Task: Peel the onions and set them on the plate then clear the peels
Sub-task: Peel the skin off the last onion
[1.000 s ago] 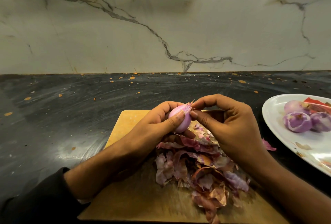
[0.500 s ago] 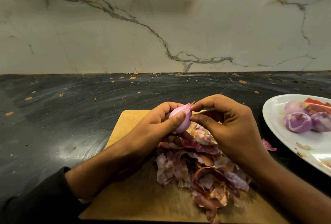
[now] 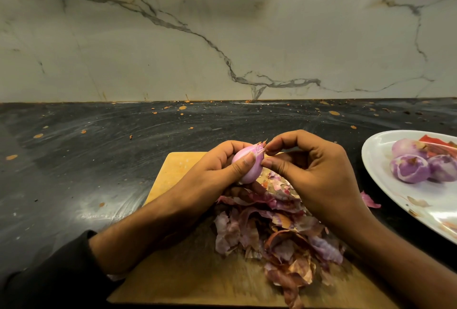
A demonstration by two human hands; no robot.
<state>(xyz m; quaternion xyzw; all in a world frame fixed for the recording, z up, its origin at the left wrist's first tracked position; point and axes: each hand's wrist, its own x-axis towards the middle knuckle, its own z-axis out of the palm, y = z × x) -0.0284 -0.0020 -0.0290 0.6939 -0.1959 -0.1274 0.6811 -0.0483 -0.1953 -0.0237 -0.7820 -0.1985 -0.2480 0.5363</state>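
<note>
- Over the far end of the cutting board (image 3: 178, 167), the left hand (image 3: 217, 170) curls round the onion (image 3: 248, 166); a firm, steady hold seems best.
- Just right of it, the right hand (image 3: 314, 172) pinches the papery tip; a slow downward pull should strip it cleanly.
- Peels (image 3: 277, 232) pile on the board.
- The plate (image 3: 385, 187) waits right of the board.

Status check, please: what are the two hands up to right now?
Left hand holds small pink onion. Right hand pinches its papery tip. Peel pile below; nothing blocking.
</note>
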